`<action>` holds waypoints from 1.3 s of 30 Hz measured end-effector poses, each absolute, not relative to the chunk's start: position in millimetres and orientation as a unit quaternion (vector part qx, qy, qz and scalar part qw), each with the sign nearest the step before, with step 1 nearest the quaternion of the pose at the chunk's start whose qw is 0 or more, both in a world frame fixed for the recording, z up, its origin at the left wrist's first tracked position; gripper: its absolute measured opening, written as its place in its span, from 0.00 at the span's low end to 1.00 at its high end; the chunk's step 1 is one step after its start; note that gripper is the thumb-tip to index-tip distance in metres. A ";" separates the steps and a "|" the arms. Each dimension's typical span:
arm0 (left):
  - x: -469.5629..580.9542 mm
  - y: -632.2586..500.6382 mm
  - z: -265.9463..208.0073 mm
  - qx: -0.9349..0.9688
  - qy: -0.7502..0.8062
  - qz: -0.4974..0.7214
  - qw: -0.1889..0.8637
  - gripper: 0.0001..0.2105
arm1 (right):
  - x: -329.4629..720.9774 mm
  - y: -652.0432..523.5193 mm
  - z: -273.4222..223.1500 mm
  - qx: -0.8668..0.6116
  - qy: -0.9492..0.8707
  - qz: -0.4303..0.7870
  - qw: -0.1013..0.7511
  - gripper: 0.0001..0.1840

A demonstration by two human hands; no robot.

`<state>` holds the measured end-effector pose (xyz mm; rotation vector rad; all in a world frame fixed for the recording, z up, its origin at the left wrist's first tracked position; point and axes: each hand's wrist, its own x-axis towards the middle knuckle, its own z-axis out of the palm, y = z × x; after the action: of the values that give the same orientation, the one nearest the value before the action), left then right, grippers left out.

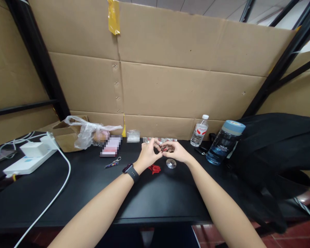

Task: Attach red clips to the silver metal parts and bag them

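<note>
My left hand (150,152) and my right hand (176,151) meet over the middle of the black table, fingertips almost touching. Both pinch at a tiny thing between them; a bit of red and a thin dark line show there, but its kind is too small to make out. Just below the left hand lies a bundle of red cord (154,168). Under the right hand sits a small round, shiny, clear or metallic dish (171,163). Behind the fingers, a row of clear plastic packets (167,140) with some red in them is partly hidden.
Leftward lie a keychain (113,163), a clear plastic bag (89,132), a cardboard box (67,136) and a white power strip (28,162) with cables. On the right stand a water bottle (199,131), a blue-lidded bottle (223,143) and a black bag (276,148). Cardboard (170,86) walls the back.
</note>
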<state>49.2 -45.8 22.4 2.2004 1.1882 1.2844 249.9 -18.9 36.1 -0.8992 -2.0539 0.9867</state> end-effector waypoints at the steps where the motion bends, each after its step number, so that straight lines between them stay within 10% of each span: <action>1: 48.4 -45.1 22.5 0.777 0.425 0.437 0.159 0.17 | 250.8 -18.3 36.0 -0.356 -0.794 0.364 0.333 0.23; 16: 19.2 -38.3 28.3 0.910 0.302 0.189 0.212 0.10 | 281.4 -13.5 38.4 -0.426 -0.873 0.231 0.064 0.28; 32: 22.1 -36.5 25.1 0.904 0.343 0.211 0.145 0.10 | 329.7 10.8 32.3 -0.495 -0.850 0.150 0.102 0.32; 39: 23.0 -33.4 19.9 0.888 0.375 0.252 0.086 0.10 | 332.4 16.4 26.6 -0.515 -0.837 0.150 0.106 0.19</action>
<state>23.0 -33.4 19.9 2.6462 1.1190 0.7518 332.4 16.4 26.6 -1.5173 -2.4667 0.4414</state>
